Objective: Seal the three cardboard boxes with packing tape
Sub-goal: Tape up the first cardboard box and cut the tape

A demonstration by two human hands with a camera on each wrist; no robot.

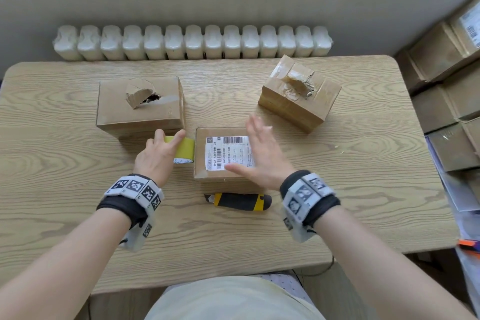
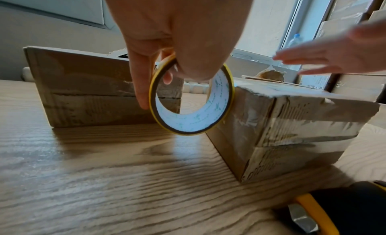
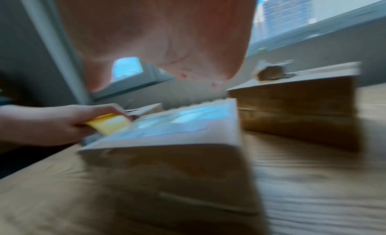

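Observation:
Three cardboard boxes stand on the wooden table [image 1: 78, 215]. The left box [image 1: 140, 106] has a torn hole in its top. The right box [image 1: 298, 93] has crumpled old tape on top. The middle box [image 1: 223, 153] carries a white shipping label. My left hand [image 1: 158, 156] grips a yellow roll of packing tape [image 1: 183, 150] just left of the middle box; in the left wrist view my fingers curl through the roll [image 2: 191, 103], held upright. My right hand [image 1: 259, 153] hovers flat, fingers spread, over the middle box's right side, holding nothing.
A black and yellow utility knife [image 1: 239, 201] lies on the table just in front of the middle box. A white radiator [image 1: 192, 43] runs behind the table. Stacked cardboard boxes [image 1: 446, 86] fill the right side.

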